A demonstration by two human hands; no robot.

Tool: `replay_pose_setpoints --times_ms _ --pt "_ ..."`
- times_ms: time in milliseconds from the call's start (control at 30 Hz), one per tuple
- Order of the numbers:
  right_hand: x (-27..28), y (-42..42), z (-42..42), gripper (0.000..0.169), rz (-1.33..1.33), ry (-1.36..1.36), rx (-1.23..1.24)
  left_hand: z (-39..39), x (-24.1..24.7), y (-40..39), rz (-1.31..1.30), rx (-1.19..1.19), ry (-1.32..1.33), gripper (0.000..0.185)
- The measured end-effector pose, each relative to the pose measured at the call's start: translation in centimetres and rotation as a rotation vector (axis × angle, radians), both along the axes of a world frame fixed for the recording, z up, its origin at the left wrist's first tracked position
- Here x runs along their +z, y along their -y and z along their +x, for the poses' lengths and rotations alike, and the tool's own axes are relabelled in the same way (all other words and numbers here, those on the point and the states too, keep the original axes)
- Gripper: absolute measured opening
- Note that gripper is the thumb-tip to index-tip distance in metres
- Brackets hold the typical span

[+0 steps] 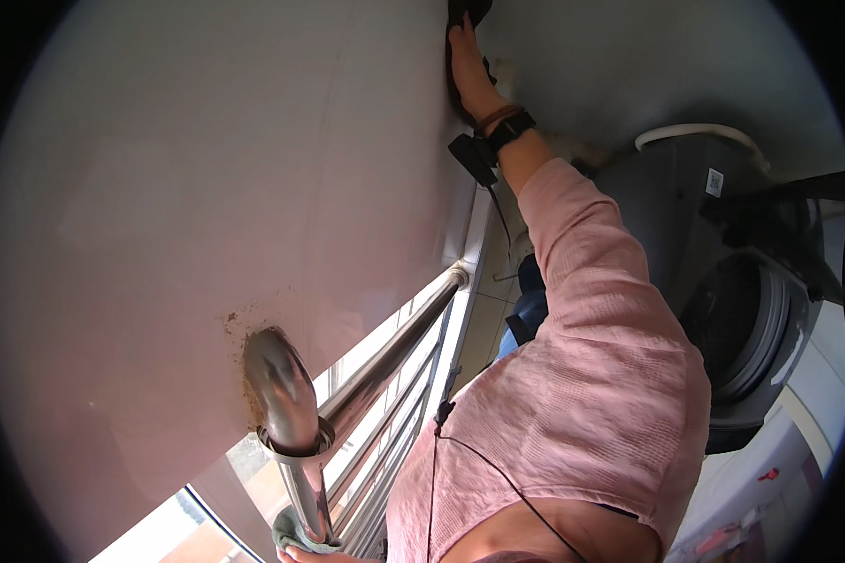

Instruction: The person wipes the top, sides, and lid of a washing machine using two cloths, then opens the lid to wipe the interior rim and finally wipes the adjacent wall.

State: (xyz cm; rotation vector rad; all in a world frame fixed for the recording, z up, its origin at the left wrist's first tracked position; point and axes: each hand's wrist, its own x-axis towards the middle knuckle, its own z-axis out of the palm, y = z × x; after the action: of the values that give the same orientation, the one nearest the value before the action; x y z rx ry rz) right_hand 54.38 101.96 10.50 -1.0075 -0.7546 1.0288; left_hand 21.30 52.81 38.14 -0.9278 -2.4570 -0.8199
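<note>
My right arm, in a pink sleeve with a dark wristwatch, reaches to the top of the view. There my right hand (473, 70) lies against a dark, narrow thing (453, 88) along the wall corner; whether it grips this is unclear. Low at the left, my left hand (317, 555), partly cut off by the bottom edge, holds a grey-green cloth (299, 533) around the lower part of a shiny metal pipe (303, 485). The pipe's bent upper end (282, 394) enters the wall, where the surface around it is chipped and stained.
A broad pale wall (169, 211) fills the left. Metal railings (394, 352) run beside my torso, by a bright opening. A black box with a cable (473, 160) hangs below my right wrist. A dark front-loading washing machine (704, 281) stands at the right, with a pale hose (704, 129) above.
</note>
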Motion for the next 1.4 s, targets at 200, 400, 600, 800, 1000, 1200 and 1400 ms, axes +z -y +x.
replay_pose_setpoints --times_ms 200,400,600,800,1000,1200,1400 --pt "-13.5 6.0 -5.8 0.072 -0.758 -0.588 0.116 -1.8 -0.3 1.6 0.093 0.033 -0.049 0.035" --pt "-8.5 18.3 -16.4 0.06 -0.646 -0.611 -0.04 -1.3 -0.8 1.2 0.166 -0.002 -0.006 0.037" --pt "2.5 10.7 -9.6 0.059 -0.032 0.017 -0.041 -1.5 -0.9 1.5 0.104 -0.016 -0.056 0.038" --pt "1.8 18.8 -15.5 0.052 0.582 0.415 -0.13 -1.7 -0.9 1.3 0.107 -0.02 -0.044 0.037" --pt "-3.4 19.9 -13.2 0.06 0.853 1.452 0.637 -1.7 -0.9 1.4 0.105 -0.027 -0.089 0.039" --pt "5.4 7.3 -7.5 0.038 0.609 0.639 -0.09 -0.2 -1.3 0.9 0.192 0.054 0.043 0.038" --pt "8.5 9.3 -10.9 0.037 0.574 0.543 -0.43 -1.4 -0.9 1.0 0.143 -0.009 -0.026 0.036"
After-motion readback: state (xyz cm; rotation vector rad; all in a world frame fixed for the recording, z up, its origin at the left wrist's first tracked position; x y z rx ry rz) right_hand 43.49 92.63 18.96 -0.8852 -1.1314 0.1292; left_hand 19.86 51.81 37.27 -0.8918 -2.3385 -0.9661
